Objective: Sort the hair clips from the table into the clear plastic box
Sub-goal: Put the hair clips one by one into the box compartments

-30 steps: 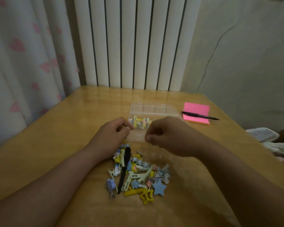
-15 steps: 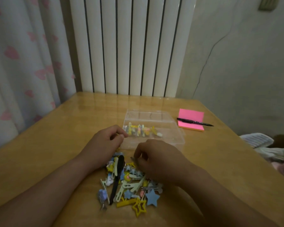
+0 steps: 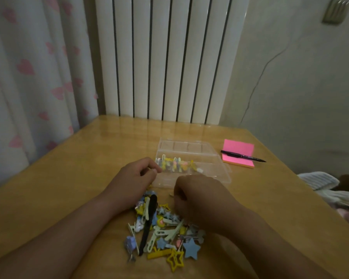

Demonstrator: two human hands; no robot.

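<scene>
A pile of several coloured hair clips [image 3: 165, 232] lies on the wooden table [image 3: 69, 188] in front of me, with a long black clip [image 3: 147, 222] and blue and yellow star clips among them. Behind it stands the open clear plastic box [image 3: 214, 168], with a row of small clips [image 3: 177, 165] in its left part. My left hand [image 3: 135, 178] is curled at the box's near left corner, thumb and forefinger pinching its edge. My right hand [image 3: 199, 198] is curled over the pile's far side, and its fingertips pinch a small pale clip, mostly hidden.
A pink sticky-note pad [image 3: 238, 154] with a black pen [image 3: 242, 157] across it lies right of the box. A white radiator [image 3: 169, 57] and a heart-print curtain [image 3: 28, 77] stand behind the table. Folded cloth [image 3: 318, 181] lies past the right edge.
My right hand came back from over the box and went down onto the clip pile. My left hand stayed at the box corner. The camera tilted upward.
</scene>
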